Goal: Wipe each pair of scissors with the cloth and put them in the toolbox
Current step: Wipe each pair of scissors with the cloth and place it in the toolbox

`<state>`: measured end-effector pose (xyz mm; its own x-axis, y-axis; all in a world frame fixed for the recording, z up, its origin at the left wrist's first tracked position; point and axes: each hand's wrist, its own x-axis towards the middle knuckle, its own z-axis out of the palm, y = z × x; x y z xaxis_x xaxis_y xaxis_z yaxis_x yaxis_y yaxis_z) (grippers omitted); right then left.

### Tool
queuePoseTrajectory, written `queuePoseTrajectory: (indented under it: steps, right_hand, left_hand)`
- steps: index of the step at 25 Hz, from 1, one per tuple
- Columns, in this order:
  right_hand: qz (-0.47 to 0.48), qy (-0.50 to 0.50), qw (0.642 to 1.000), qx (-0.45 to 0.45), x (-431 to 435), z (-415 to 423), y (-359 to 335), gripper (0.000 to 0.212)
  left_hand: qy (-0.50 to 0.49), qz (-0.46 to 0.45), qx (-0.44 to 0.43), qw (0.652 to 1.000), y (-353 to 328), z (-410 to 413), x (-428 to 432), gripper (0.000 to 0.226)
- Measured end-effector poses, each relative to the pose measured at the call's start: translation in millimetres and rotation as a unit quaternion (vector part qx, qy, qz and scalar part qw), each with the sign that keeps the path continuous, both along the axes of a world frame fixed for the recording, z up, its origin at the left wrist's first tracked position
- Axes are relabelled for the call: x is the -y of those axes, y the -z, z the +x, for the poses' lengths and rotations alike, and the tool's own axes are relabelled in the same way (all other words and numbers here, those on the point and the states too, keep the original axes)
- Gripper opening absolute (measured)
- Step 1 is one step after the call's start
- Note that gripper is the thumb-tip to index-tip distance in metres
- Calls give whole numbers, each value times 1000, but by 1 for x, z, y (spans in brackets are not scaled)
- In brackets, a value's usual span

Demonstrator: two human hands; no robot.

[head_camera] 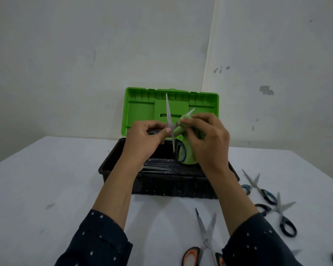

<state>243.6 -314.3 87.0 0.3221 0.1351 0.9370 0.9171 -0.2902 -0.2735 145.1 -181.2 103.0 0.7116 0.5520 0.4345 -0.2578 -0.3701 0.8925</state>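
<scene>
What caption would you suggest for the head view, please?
Left hand holds open scissors while right hand wipes one blade with green cloth over the toolbox.

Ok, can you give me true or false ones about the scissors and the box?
1. The toolbox lid stands open. True.
2. The held scissors are closed. False: the left hand grips them with the blades spread apart.
3. The right hand holds the cloth against a blade. True.
4. The cloth is red. False: it is green.
5. The orange-handled scissors lie on the table. True.
</scene>
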Motion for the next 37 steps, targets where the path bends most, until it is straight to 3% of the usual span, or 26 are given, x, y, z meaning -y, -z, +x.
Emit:
queuePoseTrajectory:
  steps: [5, 11, 17, 19, 22, 25, 30, 34, 37]
  right_hand:
    - [75, 45, 994, -67, 20, 1, -12, 18]
    - [-38, -17, 999, 9, 0, -17, -9, 17]
    - [-2, 52, 998, -37, 5, 0, -5, 15]
    - [16, 67, 994, -83, 17, 9, -5, 17]
    - [46, 18, 989, -139, 34, 13, -13, 19]
    - [-5, -42, 995, -96, 35, 3, -22, 19]
    - [-59, -35, 995, -76, 16, -6, -17, 16]
    - [-59, -63, 992, -93, 16, -7, -15, 16]
    - [-33, -103, 978, -176, 26, -6, -21, 19]
  left_hand:
    - [21, -5, -16, 1000, 4, 3, 5, 8]
    - [27, 21, 16, 999, -3, -4, 2, 6]
    - [46, 22, -27, 998, 4, -3, -12, 7]
    - [67, -15, -46, 997, 8, -3, -15, 10]
    - [84, -81, -36, 992, 10, -6, -23, 13]
    - [88, -99, -9, 991, 7, -11, -28, 15]
    - [135, -202, 56, 968, 0, -17, -26, 20]
    - [165, -166, 56, 971, -8, -25, -24, 19]
    - [145, -159, 65, 974, -10, -27, -26, 25]
